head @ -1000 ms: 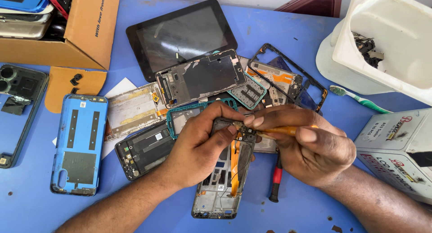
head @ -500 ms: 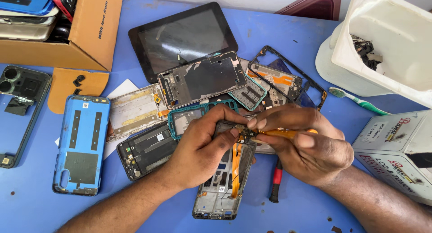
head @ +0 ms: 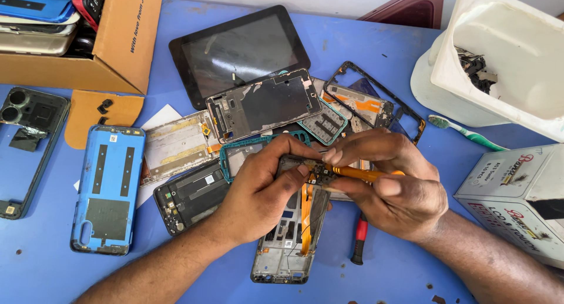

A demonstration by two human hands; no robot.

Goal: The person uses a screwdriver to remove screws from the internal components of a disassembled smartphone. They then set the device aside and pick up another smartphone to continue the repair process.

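The left hand (head: pixel 258 189) grips the upper end of a stripped phone frame (head: pixel 291 233), thumb and fingers pressed on its top edge, holding it against the blue bench (head: pixel 376 51). The frame runs from under that hand toward the person, with an orange ribbon cable (head: pixel 305 219) lying down its middle. The right hand (head: pixel 393 189) is closed around an orange-handled tool (head: pixel 358 173), pinched between thumb and forefinger, and the tip meets the small parts at the frame's top, just beside the left thumb.

Under the right wrist lies a red and black handled tool (head: pixel 358 239), partly hidden. Just beyond both hands sits a heap of phone frames, the uppermost a dark metal frame (head: pixel 264 104), and behind that a black tablet (head: pixel 238 51). Left of the left hand lie a dark phone body (head: pixel 191 195) and, farther out, a blue back cover (head: pixel 108 189). Well to the left and away stands a cardboard box (head: pixel 117 39) with phones in it. Right of the right hand are a white carton (head: pixel 517 198), a green toothbrush (head: pixel 464 130) and a white plastic tub (head: pixel 505 57).
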